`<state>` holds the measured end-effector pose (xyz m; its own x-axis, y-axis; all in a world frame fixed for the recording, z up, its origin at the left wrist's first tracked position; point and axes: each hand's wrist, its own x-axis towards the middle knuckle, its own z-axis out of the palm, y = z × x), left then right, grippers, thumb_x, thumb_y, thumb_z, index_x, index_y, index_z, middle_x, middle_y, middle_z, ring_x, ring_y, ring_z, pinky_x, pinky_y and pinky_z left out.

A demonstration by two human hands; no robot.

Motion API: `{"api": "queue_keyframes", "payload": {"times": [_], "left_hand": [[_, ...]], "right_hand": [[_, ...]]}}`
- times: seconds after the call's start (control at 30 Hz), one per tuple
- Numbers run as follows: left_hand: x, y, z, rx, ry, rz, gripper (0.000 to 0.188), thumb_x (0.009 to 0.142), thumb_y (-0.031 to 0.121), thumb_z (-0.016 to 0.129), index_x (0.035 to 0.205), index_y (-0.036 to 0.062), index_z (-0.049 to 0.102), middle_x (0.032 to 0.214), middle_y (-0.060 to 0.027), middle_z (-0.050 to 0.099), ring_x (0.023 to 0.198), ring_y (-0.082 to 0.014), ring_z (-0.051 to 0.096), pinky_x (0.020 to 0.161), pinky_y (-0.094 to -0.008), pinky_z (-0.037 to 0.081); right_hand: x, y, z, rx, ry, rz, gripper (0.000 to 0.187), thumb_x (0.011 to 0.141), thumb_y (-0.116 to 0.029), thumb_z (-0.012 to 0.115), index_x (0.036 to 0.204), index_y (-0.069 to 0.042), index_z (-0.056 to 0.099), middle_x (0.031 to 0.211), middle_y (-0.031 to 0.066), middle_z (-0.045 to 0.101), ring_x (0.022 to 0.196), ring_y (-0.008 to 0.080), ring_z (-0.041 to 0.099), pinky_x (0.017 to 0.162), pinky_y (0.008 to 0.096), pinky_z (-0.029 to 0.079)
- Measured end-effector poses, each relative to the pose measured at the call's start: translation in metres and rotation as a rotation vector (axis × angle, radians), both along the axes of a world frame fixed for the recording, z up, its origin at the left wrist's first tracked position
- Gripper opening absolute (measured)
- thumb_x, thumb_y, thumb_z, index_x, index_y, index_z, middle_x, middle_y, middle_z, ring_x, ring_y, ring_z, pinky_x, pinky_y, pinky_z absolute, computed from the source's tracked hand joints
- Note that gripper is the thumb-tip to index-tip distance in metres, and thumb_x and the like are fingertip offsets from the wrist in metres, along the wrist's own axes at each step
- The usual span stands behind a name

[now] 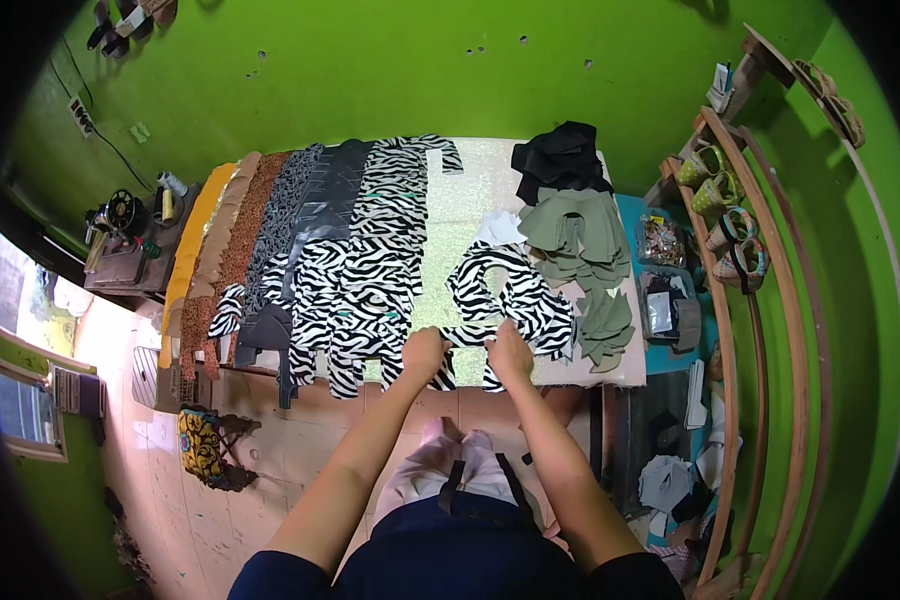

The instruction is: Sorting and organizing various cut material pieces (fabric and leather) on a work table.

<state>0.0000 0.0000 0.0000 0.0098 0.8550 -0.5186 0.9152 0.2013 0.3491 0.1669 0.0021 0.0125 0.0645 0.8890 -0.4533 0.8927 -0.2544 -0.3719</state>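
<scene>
Both my hands are at the table's near edge, with a strip of black-and-white zebra-print fabric (467, 337) stretched between them. My left hand (425, 353) grips its left end with curled fingers. At the other end my right hand (510, 353) is closed on the same piece; the fingertips are partly hidden. Overlapping zebra-print pieces (375, 275) lie in rows left of my left hand. Just beyond my right hand rests a loose pile of zebra-print cut pieces (540, 310). A pale glittery sheet (450, 230) shows between the two groups.
Olive-green pieces (575, 235) and a black fabric heap (555, 160) lie at the table's right. Grey, brown and yellow rows (195, 235) cover its left. A sewing machine (122, 212) stands far left. Wooden racks with sandals (710, 190) and plastic boxes (660, 310) are at right.
</scene>
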Motion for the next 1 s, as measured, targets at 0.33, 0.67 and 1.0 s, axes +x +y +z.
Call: {"api": "queue_keyframes", "payload": {"times": [0.33,0.67,1.0], "left_hand": [[0.006,-0.001,0.000,0.562,-0.024,-0.197,0.040,0.068,0.018,0.070,0.098,0.0057,0.046,0.100,-0.0085,0.047,0.092,-0.0262,0.051,0.069,-0.0350,0.050],[-0.007,0.017,0.000,0.114,-0.031,-0.240,0.033,0.078,0.030,0.060,0.103,0.0078,0.058,0.102,-0.0128,0.055,0.097,-0.0286,0.056,0.080,-0.0379,0.047],[-0.053,0.108,0.035,0.220,-0.510,0.063,0.031,0.077,0.024,0.064,0.095,-0.0005,0.055,0.081,-0.0150,0.060,0.073,-0.0240,0.059,0.066,-0.0346,0.046]], "right_hand": [[-0.002,0.005,-0.013,0.217,0.017,-0.169,0.040,0.071,-0.008,0.061,0.108,0.000,0.047,0.106,0.0223,0.051,0.097,0.0360,0.054,0.080,0.0420,0.046],[-0.009,-0.008,-0.009,0.274,-0.295,0.061,0.029,0.077,-0.027,0.057,0.094,-0.004,0.061,0.101,0.0185,0.056,0.096,0.0318,0.053,0.077,0.0439,0.041],[0.010,0.114,0.039,0.118,0.317,0.119,0.031,0.077,-0.028,0.061,0.086,0.002,0.056,0.078,0.0204,0.059,0.074,0.0346,0.058,0.066,0.0386,0.044]]}}
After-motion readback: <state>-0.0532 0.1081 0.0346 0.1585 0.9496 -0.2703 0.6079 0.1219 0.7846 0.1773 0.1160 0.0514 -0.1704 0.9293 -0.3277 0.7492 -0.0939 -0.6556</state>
